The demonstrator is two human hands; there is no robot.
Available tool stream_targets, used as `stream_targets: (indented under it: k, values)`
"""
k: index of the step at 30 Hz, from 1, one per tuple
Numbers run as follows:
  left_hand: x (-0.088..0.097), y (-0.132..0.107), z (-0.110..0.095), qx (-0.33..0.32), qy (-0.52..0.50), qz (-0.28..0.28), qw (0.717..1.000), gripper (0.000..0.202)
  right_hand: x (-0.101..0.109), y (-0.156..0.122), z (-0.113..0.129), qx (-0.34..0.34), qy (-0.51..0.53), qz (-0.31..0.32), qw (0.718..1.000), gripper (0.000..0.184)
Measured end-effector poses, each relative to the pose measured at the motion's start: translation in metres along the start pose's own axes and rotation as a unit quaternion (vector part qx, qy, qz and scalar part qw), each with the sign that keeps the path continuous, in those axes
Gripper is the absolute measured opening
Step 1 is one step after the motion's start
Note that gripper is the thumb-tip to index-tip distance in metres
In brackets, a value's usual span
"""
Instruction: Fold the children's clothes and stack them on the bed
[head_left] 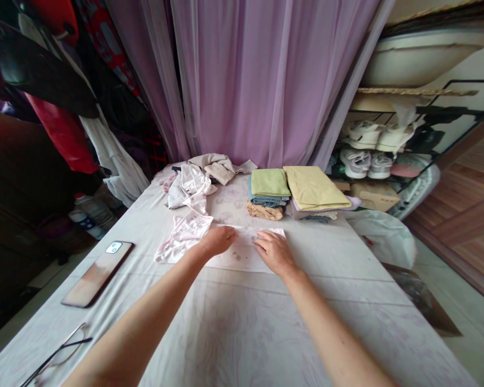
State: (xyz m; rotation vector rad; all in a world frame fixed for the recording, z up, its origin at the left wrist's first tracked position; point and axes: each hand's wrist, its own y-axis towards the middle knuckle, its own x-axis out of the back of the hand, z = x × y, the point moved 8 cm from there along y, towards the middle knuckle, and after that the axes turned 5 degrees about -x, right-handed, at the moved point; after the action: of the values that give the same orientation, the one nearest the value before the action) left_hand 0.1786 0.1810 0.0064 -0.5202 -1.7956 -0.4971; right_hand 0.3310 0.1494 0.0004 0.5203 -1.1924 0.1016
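White cloth (242, 252) lies flat on the bed (306, 317), its long axis running 9 to 3 o'clock. Left hand (218, 240) rests palm-down at its 9 o'clock end, right hand (273, 252) nearer 3 o'clock, fingers together; whether either grips, I cannot tell.

Soft, even light, no glare; faint shadow beneath the right hand (275, 252). Left side falls dim, frame edges bow outward.

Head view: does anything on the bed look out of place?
Glasses lie right at the bed's edge, where they could be knocked off, and a phone lies face down nearby. Neither seems to belong with the clothes.
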Motion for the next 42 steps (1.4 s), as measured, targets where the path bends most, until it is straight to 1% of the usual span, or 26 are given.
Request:
stream_targets:
  k: [1,3,6,9,12,15,18,21,23,25,29,31,33,36,38,40,42]
  values:
    - [0.002,0.004,0.006,0.017,-0.004,-0.010,1.000,0.032,0.001,0.002,0.004,0.001,-0.011,0.006,1.000,0.021]
    - [0.003,0.010,0.016,0.045,-0.007,-0.008,0.999,0.032,0.001,0.004,0.014,0.004,-0.025,0.015,1.000,0.020]
    - [0.000,0.014,0.024,0.048,-0.006,-0.008,0.999,0.029,0.001,0.006,0.023,0.003,-0.029,0.028,0.999,0.018]
    - [-0.003,0.012,0.028,0.047,-0.001,-0.016,0.999,0.030,0.000,0.004,0.023,-0.011,-0.016,0.038,0.999,0.021]
    - [-0.006,0.007,0.025,0.041,0.009,-0.022,0.999,0.032,0.000,0.001,0.019,-0.030,0.006,0.050,0.998,0.021]
    - [-0.012,0.001,0.015,0.025,0.034,-0.033,0.999,0.035,-0.002,0.004,0.021,-0.049,0.021,0.045,0.998,0.025]
    - [-0.021,-0.004,0.008,0.040,0.060,-0.028,0.997,0.044,-0.007,0.012,0.035,-0.042,0.021,0.030,0.998,0.039]
    - [-0.027,-0.007,0.007,0.068,0.071,-0.011,0.995,0.047,-0.019,0.015,0.041,-0.047,-0.008,0.054,0.997,0.048]
    - [-0.027,-0.007,0.007,0.075,0.074,-0.011,0.994,0.048,-0.026,0.012,0.034,-0.066,-0.033,0.078,0.994,0.051]
    - [-0.026,-0.007,0.008,0.085,0.074,-0.016,0.993,0.049,-0.029,0.006,0.021,-0.088,-0.055,0.089,0.991,0.053]
    - [-0.027,-0.007,0.014,0.104,0.073,-0.032,0.991,0.052,-0.023,-0.009,-0.012,-0.160,-0.082,0.066,0.982,0.058]
    - [-0.028,-0.007,0.015,0.106,0.077,-0.042,0.991,0.054,-0.019,-0.014,-0.023,-0.194,-0.084,0.048,0.976,0.058]
    - [-0.027,-0.007,0.014,0.109,0.085,-0.052,0.989,0.055,-0.017,-0.017,-0.026,-0.212,-0.082,0.037,0.973,0.057]
    - [-0.024,-0.007,0.009,0.120,0.096,-0.064,0.986,0.056,-0.014,-0.017,-0.023,-0.214,-0.079,0.031,0.973,0.053]
    - [-0.019,-0.009,0.003,0.116,0.095,-0.075,0.986,0.054,-0.009,-0.018,-0.022,-0.213,-0.078,0.017,0.974,0.050]
    - [-0.012,-0.015,-0.003,0.085,0.085,-0.094,0.988,0.047,-0.004,-0.020,-0.021,-0.208,-0.075,-0.007,0.975,0.046]
    - [0.001,-0.027,-0.005,0.041,0.067,-0.122,0.989,0.038,0.000,-0.022,-0.022,-0.199,-0.072,-0.031,0.977,0.042]
